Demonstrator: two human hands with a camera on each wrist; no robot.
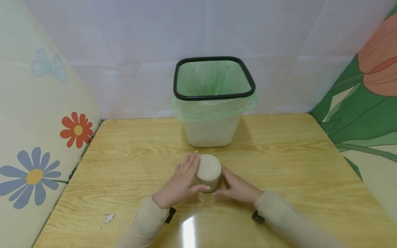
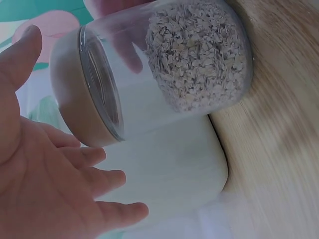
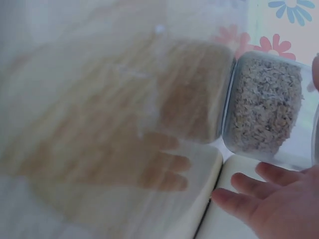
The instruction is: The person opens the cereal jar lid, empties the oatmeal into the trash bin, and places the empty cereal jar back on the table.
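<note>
A clear jar (image 2: 199,59) with a beige lid (image 1: 209,167) stands upright on the table. Pale flakes that look like oats (image 3: 264,104) fill its lower part. My left hand (image 1: 181,181) lies along the jar's left side with its fingers straight; in the left wrist view its thumb and fingers spread about the lid without curling round it. On the other side, my right hand (image 1: 238,187) has its thumb and fingers spread near the jar's wall. Whether either hand touches the jar I cannot tell.
Behind the jar stands a white bin (image 1: 212,129) with a black rim (image 1: 217,97) and a green bag lining (image 1: 211,77). The wooden table (image 1: 133,148) has a chipped white spot (image 1: 109,218) at front left. Flower-patterned panels flank it.
</note>
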